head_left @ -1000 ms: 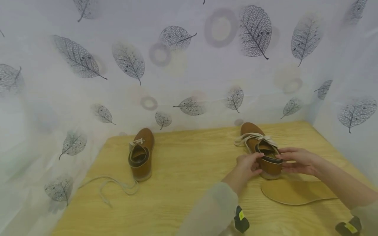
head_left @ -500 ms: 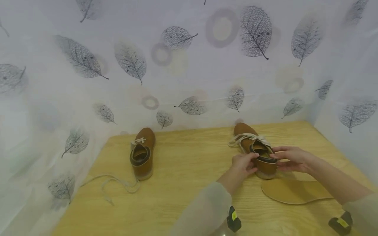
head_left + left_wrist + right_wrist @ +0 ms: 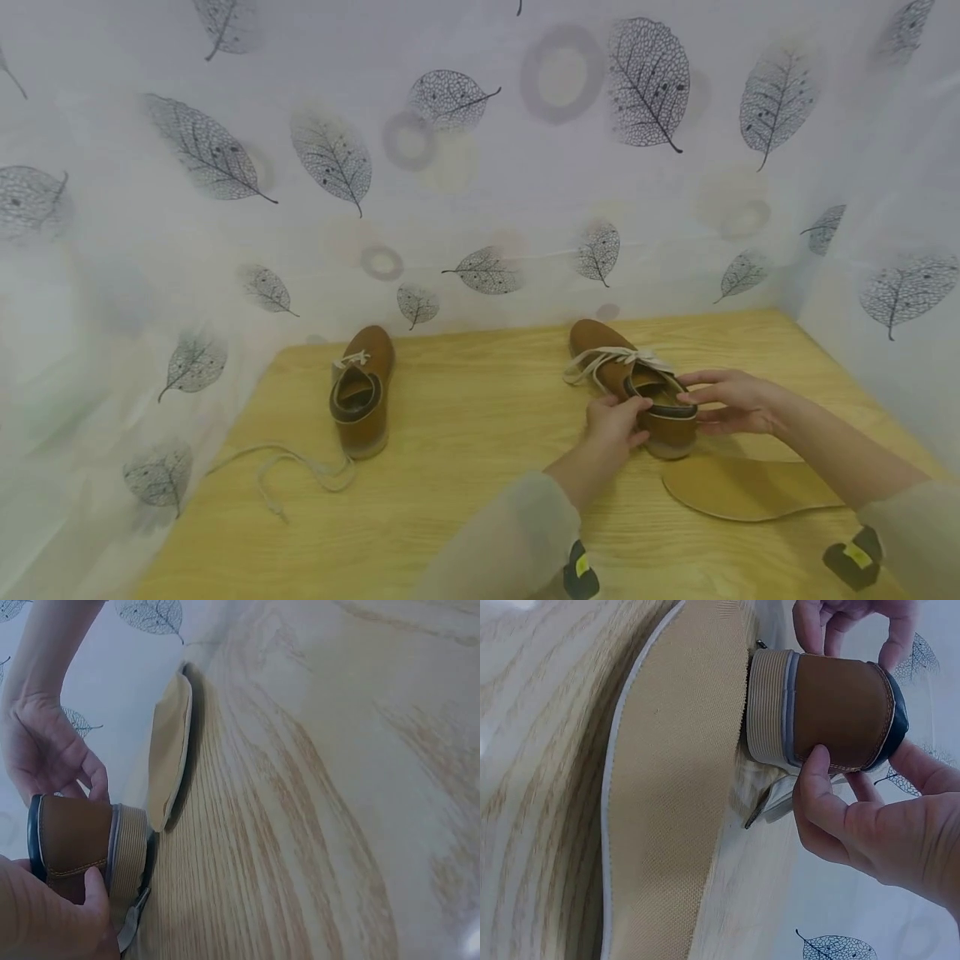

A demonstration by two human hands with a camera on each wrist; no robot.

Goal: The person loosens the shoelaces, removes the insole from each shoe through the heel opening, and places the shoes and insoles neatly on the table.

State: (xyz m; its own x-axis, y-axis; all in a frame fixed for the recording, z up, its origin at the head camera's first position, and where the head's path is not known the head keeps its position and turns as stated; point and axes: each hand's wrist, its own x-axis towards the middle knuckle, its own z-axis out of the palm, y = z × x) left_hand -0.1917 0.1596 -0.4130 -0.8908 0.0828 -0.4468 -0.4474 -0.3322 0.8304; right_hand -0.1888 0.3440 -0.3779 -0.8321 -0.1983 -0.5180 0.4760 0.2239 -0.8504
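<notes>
A brown lace-up shoe (image 3: 596, 337) with pale laces (image 3: 600, 360) stands on the right of the table, its toe pointing back and left. My left hand (image 3: 609, 429) grips the left side of its heel, thumb at the dark collar. From the other side my right hand (image 3: 738, 404) holds the heel, with fingertips at the collar edge. Both wrist views show the brown heel (image 3: 840, 712) between the two hands, above a ribbed pale sole (image 3: 129, 851). Just in front of the shoe lies a tan insole (image 3: 738, 492), partly covered by my right forearm in the head view.
The matching brown shoe (image 3: 363, 429) stands at the left, toe towards the back. A long loose lace (image 3: 285, 454) trails from it over the wooden table (image 3: 465, 467). Leaf-printed sheeting (image 3: 480, 167) closes off the back and sides.
The held shoe has slid left and its toe has swung further left. Both hands have moved left along with it. The insole and the other shoe stay put.
</notes>
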